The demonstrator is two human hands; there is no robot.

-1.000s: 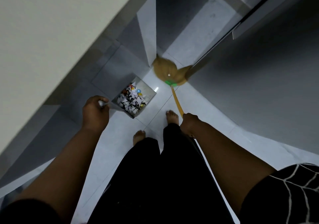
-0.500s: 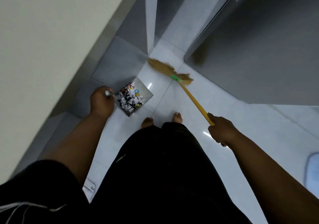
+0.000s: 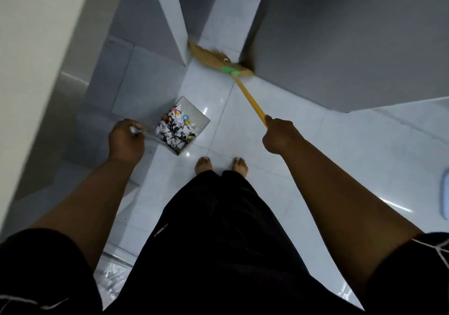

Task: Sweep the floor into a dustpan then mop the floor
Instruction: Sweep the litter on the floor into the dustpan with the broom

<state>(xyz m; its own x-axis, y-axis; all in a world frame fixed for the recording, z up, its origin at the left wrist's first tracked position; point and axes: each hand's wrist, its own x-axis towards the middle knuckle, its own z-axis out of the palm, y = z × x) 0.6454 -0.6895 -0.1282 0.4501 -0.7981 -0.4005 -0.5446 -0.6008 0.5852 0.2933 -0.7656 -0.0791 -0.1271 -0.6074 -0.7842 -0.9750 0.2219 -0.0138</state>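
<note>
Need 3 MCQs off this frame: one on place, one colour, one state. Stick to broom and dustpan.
1. Where does the broom touch down? A) on a table B) on the floor ahead, at the grey panel corner C) in a bucket
2. Colour of the collar above its bristles? A) red B) black C) green
3. The dustpan is: A) loaded with scraps B) empty C) upside down
Answers: 1 B, bristles lie on the tiles by the panel. 2 C, it shows bright green. 3 A, paper scraps fill it; the left hand grips its handle.
</note>
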